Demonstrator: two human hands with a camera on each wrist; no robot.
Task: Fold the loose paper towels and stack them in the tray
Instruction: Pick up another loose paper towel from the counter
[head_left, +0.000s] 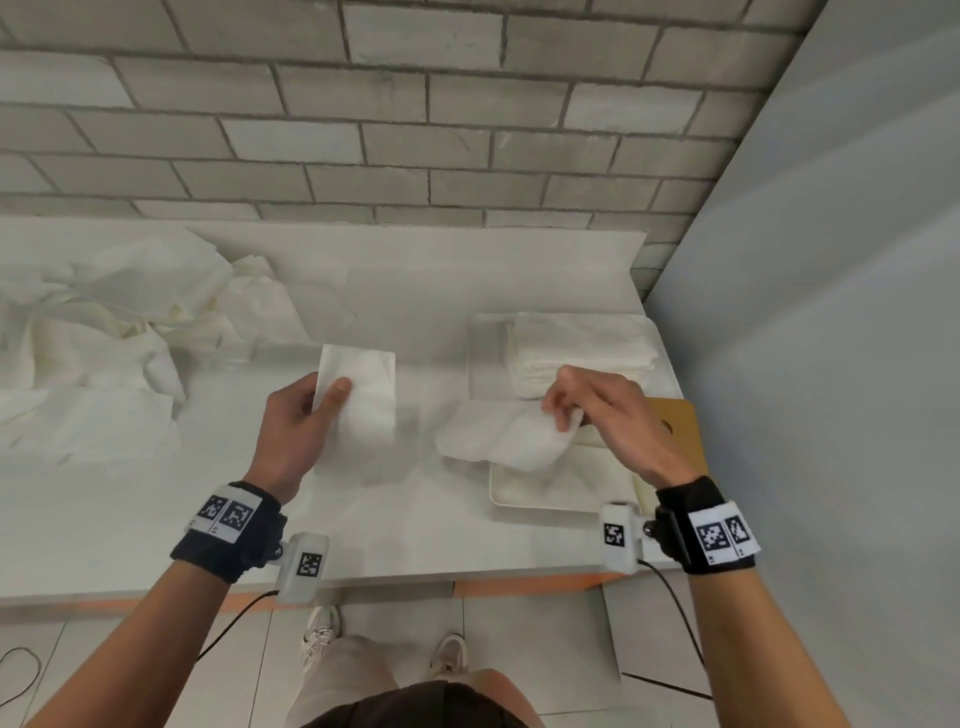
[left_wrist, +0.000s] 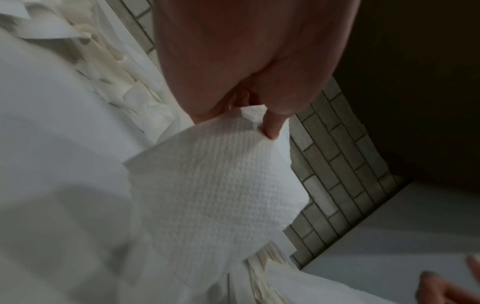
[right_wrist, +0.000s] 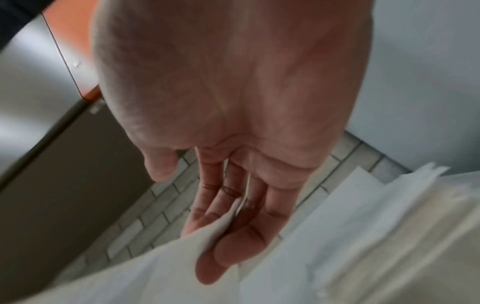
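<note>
My left hand (head_left: 324, 395) pinches one edge of a folded white paper towel (head_left: 363, 410) between thumb and fingers, above the middle of the counter; the embossed towel (left_wrist: 215, 195) hangs from the left hand (left_wrist: 259, 123). My right hand (head_left: 566, 415) pinches a corner of a second, crumpled towel (head_left: 509, 436) that droops over the far edge of a shallow white tray (head_left: 519, 501). The right wrist view shows thumb and fingers of the right hand (right_wrist: 215, 242) closed on that towel (right_wrist: 155, 267). Behind it, a stack of folded towels (head_left: 582, 353) sits in another tray (head_left: 480, 358).
A heap of loose, unfolded paper towels (head_left: 104, 322) covers the left of the white counter (head_left: 415, 530). A brown cardboard piece (head_left: 675, 421) lies at the right counter edge beside a grey wall (head_left: 831, 312). A brick wall (head_left: 415, 130) stands behind.
</note>
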